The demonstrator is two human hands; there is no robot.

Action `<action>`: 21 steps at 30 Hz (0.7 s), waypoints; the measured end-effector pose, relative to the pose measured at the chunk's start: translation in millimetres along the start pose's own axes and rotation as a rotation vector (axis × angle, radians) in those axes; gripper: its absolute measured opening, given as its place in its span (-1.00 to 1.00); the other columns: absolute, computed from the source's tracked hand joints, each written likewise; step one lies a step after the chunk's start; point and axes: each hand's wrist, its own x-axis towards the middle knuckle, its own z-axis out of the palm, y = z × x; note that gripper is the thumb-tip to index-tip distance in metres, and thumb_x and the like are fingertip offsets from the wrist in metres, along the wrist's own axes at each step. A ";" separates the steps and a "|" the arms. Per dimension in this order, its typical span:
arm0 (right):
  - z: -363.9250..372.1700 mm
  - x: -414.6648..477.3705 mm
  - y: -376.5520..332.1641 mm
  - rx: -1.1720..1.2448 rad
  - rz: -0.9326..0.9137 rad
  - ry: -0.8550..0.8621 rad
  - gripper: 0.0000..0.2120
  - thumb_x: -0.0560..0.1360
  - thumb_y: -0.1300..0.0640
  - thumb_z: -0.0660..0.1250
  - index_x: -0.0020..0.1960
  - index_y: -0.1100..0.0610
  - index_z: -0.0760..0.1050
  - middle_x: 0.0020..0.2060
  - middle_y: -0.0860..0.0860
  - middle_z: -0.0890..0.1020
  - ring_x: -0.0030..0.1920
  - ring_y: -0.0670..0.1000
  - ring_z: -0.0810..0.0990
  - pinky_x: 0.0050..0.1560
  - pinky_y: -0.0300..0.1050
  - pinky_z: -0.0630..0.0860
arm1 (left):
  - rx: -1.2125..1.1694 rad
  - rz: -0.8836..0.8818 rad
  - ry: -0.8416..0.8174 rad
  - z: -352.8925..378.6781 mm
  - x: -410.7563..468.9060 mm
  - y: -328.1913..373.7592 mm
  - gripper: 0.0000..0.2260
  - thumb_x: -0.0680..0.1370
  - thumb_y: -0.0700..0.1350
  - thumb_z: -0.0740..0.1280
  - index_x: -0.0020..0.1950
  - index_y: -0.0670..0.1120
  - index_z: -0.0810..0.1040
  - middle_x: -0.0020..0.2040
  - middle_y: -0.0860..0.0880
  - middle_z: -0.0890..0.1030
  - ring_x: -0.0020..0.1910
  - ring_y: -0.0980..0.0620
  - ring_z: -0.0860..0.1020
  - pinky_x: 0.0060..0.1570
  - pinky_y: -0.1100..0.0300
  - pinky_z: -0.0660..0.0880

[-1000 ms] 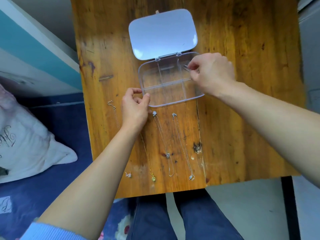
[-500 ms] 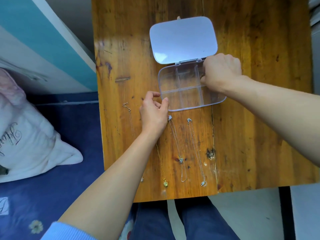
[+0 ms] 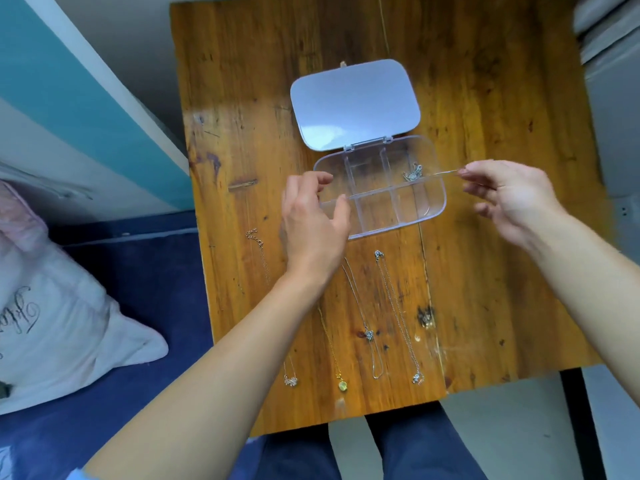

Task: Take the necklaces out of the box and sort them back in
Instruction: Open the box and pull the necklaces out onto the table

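Open clear box (image 3: 426,216) at the centre of the bench (image 3: 502,98), with its lid (image 3: 353,102) laid back. One necklace (image 3: 412,174) is seen in the far right compartment, its chain pinched by the right grip (image 3: 509,199). The box's left end is grasped by the left grip (image 3: 311,223). Four more necklaces (image 3: 369,335) are laid out toward the near edge.

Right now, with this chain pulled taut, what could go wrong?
The necklace pinched by the right hand runs taut over the box rim; its pendant may snag there and strain the chain. The forearm behind the left hand crosses the laid-out necklaces and could sweep them into a tangle.
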 end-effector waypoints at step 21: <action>-86.6 40.2 -7.3 0.411 0.218 -0.431 -0.85 0.48 0.13 0.25 -0.25 0.03 0.51 -0.34 -0.07 0.57 -0.35 -0.09 0.53 -0.49 -0.28 0.28 | 0.578 0.354 -0.451 125.1 40.0 63.4 -0.76 0.59 0.02 0.29 -0.02 -0.07 0.69 0.04 -0.09 0.46 0.10 -0.14 0.41 -0.07 0.04 0.37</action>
